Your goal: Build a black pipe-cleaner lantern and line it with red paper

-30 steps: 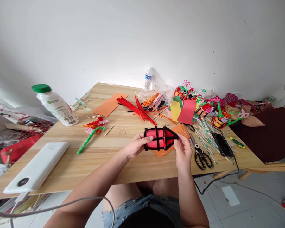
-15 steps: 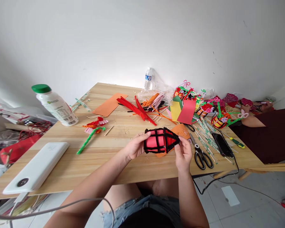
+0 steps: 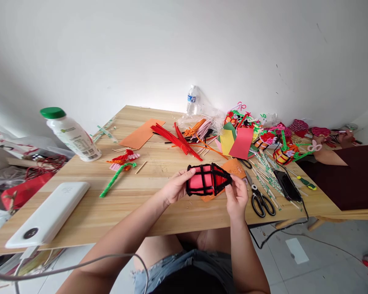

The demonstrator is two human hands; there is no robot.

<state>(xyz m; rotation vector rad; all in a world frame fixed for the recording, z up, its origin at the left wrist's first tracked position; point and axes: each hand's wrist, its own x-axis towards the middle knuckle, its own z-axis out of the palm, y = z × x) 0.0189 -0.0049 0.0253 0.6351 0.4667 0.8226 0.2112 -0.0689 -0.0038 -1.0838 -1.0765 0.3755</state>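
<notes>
Between my hands, a pipe-cleaner lantern (image 3: 204,179) lies on its side above the table's near edge. Its frame is black, its sides are pink-red paper, and its pointed roof is wound in red. My left hand (image 3: 177,186) grips the flat end, thumb on top. The fingers of my right hand (image 3: 236,195) pinch the black tip of the roof. Beneath the lantern is an orange sheet (image 3: 233,168) with small crumbs on it. Black-handled scissors (image 3: 260,200) lie just right of my right hand.
Red pipe cleaners (image 3: 178,141), coloured paper (image 3: 241,143) and finished lanterns (image 3: 283,154) lie farther back. A phone (image 3: 285,185) and paper-wrapped sticks (image 3: 265,175) are right; a white bottle (image 3: 73,134) and power bank (image 3: 49,214) left. A co-worker's arm (image 3: 331,155) rests at far right.
Both hands keep their hold on the lantern, which looks almost unmoved. The whole view has shifted very slightly; the co-worker's hand at far right has moved a little.
</notes>
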